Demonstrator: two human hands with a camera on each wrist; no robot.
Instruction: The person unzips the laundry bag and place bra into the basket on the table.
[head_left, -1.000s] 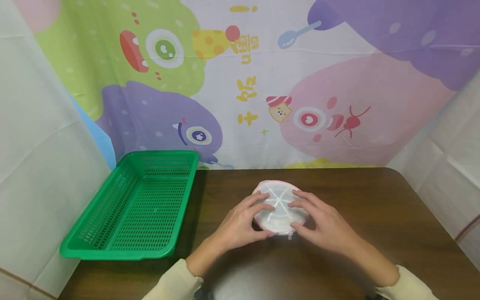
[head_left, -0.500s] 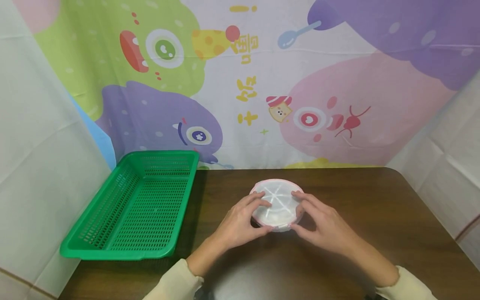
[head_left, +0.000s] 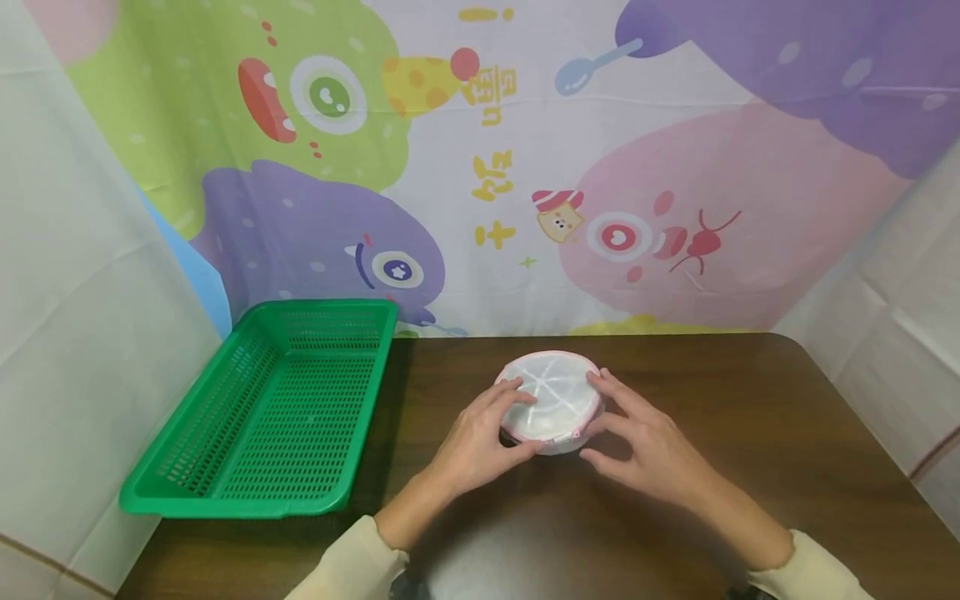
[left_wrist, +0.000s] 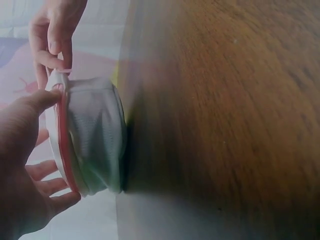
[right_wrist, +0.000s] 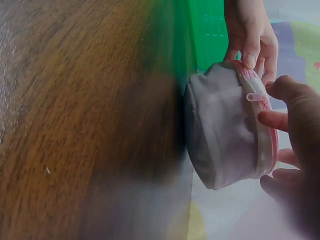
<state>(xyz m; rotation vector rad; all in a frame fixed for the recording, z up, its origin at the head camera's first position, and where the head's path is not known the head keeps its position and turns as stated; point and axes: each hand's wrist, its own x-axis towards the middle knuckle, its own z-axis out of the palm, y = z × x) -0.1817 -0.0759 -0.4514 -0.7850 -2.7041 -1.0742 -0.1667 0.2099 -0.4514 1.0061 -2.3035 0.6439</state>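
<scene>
I see the pale round pouch [head_left: 553, 398] between both hands, above or on the table [head_left: 750, 408]; base contact I cannot confirm. My left hand [head_left: 480, 429] grips its rim, thumb at the near edge. My right hand [head_left: 648, 437] has fingers beside the zipper pull [right_wrist: 257, 97]; whether they grip, I cannot tell. The green basket [head_left: 307, 425] stands well apart.

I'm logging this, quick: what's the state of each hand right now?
Left hand: holding the round pouch.
Right hand: touching the round pouch too; whether it grips can't be told.
</scene>
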